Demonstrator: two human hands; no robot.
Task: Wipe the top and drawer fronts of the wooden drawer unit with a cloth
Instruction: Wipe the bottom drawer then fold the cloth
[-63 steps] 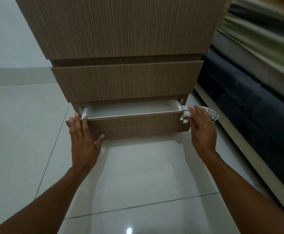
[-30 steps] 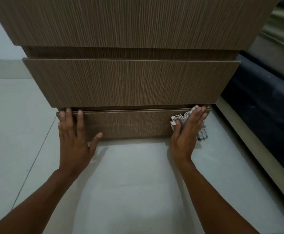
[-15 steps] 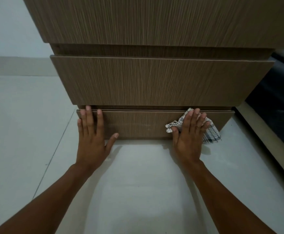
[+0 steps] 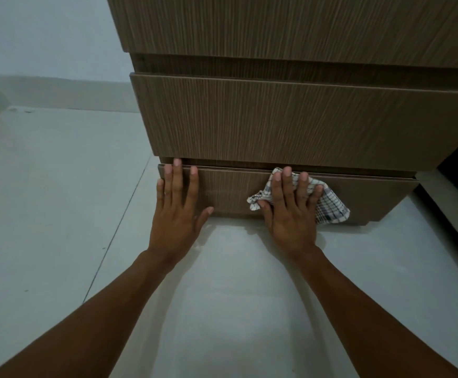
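Down low, both hands lie flat against the bottom drawer front (image 4: 230,192) of the wooden drawer unit (image 4: 290,118). No brand, label or writing can be read anywhere on it. The unit is a brown laminate with fine vertical grain lines, built of plain rectangular fronts that step out one under another, with dark recessed gaps between them and no handles in sight.

The left hand (image 4: 177,211) is spread open, fingers together and thumb out to the side, its fingertips reaching the upper edge of the bottom front near that front's left end. The right hand (image 4: 290,211) is also spread, palm pressing the cloth (image 4: 330,205) against the same front, right of its middle. The cloth is a thin white weave with a dark check, crumpled, poking out on both sides of the hand and touching the wood just above the floor (image 4: 59,200). That floor is pale glossy tile with thin grout lines.

Compared with two seconds ago, the bottom drawer is now shut flush, where it stood pulled out showing its pale inside, and the cloth has shifted from the drawer's right-hand corner onto its face.
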